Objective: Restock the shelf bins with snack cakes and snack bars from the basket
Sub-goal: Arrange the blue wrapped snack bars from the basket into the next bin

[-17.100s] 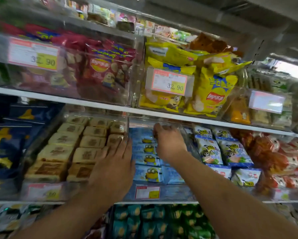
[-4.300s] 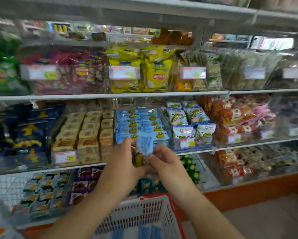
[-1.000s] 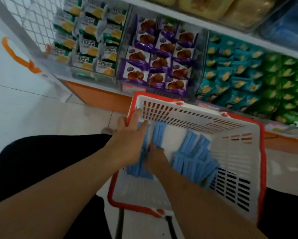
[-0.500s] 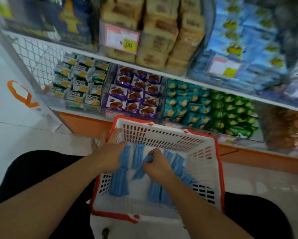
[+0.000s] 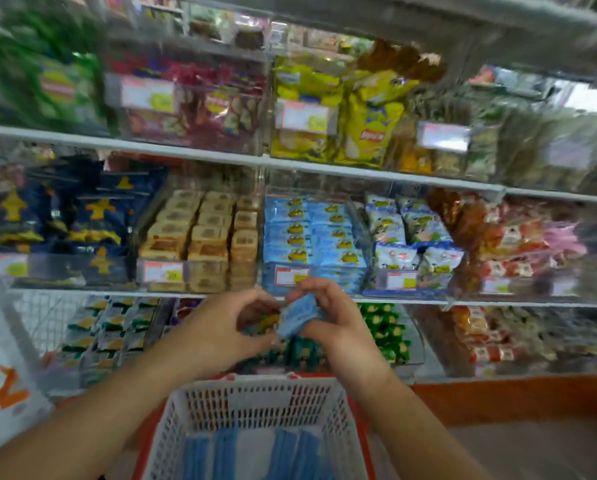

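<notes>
Both hands are raised above the white, red-rimmed basket (image 5: pixel 259 400), just below the middle shelf. My right hand (image 5: pixel 335 327) grips a small stack of light-blue snack packs (image 5: pixel 295 318). My left hand (image 5: pixel 217 327) curls round the stack's left end. Several more light-blue packs (image 5: pixel 290 452) stand in the basket below. Straight above the hands sits the clear bin of matching light-blue packs (image 5: pixel 311 233) on the middle shelf, with a price tag on its front.
Left of the blue bin stand a bin of tan snack cakes (image 5: pixel 200 237) and dark blue packs (image 5: pixel 65 220). To the right are white-blue bags (image 5: pixel 411 237) and red-orange snacks (image 5: pixel 504 237). Yellow chip bags (image 5: pixel 342 112) fill the shelf above; green packs (image 5: pixel 383 330) lie below.
Both hands have lifted out of the basket with a stack of blue packs, up to the middle shelf's front. The view has swung up from the basket to the shelves.
</notes>
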### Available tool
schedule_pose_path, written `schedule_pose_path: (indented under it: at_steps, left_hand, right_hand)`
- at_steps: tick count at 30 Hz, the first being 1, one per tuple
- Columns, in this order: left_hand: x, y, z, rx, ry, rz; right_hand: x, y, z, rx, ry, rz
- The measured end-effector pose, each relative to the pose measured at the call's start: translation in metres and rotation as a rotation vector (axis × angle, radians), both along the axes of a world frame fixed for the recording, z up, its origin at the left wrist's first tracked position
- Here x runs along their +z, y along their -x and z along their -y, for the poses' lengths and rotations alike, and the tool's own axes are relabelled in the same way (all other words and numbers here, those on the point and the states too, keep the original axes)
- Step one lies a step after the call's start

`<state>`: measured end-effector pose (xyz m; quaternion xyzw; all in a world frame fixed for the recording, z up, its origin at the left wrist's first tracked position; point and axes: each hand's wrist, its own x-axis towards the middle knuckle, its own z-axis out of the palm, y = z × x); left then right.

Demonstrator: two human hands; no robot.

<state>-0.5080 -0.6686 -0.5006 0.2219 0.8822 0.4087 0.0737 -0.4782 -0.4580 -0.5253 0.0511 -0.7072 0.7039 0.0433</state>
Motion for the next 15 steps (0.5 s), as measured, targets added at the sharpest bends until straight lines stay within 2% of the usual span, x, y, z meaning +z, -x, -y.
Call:
schedule_pose_path:
  at_steps: [4, 7, 11, 15]
  left_hand:
    - [0.051, -0.006, -0.025, -0.041, 0.224, -0.268]
    - [0.066, -0.007, -0.042, 0.02, 0.21, -0.378]
    - [0.066, -0.016, -0.066, 0.198, 0.078, -0.309]
    - [0.055, -0.026, -0.084, 0.315, -0.156, -0.073]
  right_hand:
    - [0.032, -0.013, -0.02, -0.003, 0.08, -0.053]
    - [0.043, -0.02, -0.028, -0.085, 0.223, 0.021]
    - [0.049, -0.036, -0.03, -0.017, 0.205, 0.029]
    - [0.046, -0.044, -0.033, 0.014, -0.03, -0.01]
